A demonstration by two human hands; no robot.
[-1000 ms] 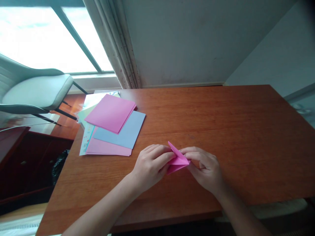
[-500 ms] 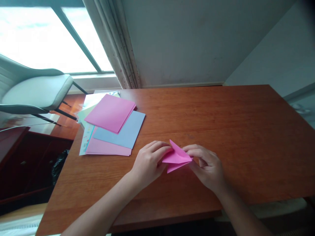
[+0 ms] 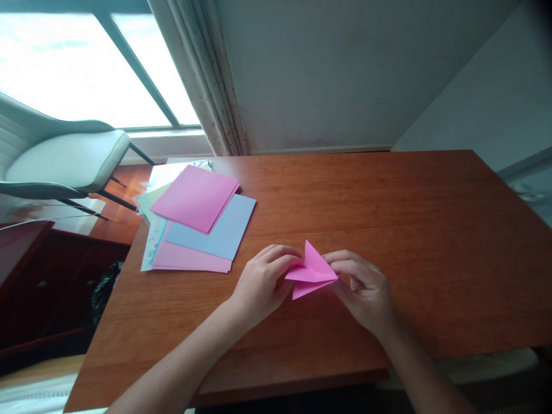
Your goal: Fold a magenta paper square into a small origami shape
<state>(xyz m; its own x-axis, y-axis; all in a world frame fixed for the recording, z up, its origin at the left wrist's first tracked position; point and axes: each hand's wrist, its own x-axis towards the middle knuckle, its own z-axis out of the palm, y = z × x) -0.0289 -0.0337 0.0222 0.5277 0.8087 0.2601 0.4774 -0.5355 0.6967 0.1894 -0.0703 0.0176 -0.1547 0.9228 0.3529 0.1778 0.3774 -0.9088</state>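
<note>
A folded sheet of bright pink paper [image 3: 317, 269] is held between my two hands, above the near part of the table. Its flaps fan apart, with one triangular point standing up and another pointing down toward the left. My left hand [image 3: 265, 279] is closed on the paper's left side, its fingers bent over and partly hidden behind the flaps. My right hand [image 3: 362, 284] pinches the narrow right corner between thumb and fingers. The fingertips behind the paper are hidden.
On the left of the wooden table [image 3: 366, 201] lies a pile with pink paper [image 3: 196, 195] on top, blue-grey paper [image 3: 224, 230] and light pink paper [image 3: 190, 256] below. A white chair [image 3: 69, 158] stands beyond the table's left edge, near a window and curtain [image 3: 202, 75].
The upper flap of the pink paper stands more upright and its point has shifted slightly right. Both hands keep hold in nearly the same place.
</note>
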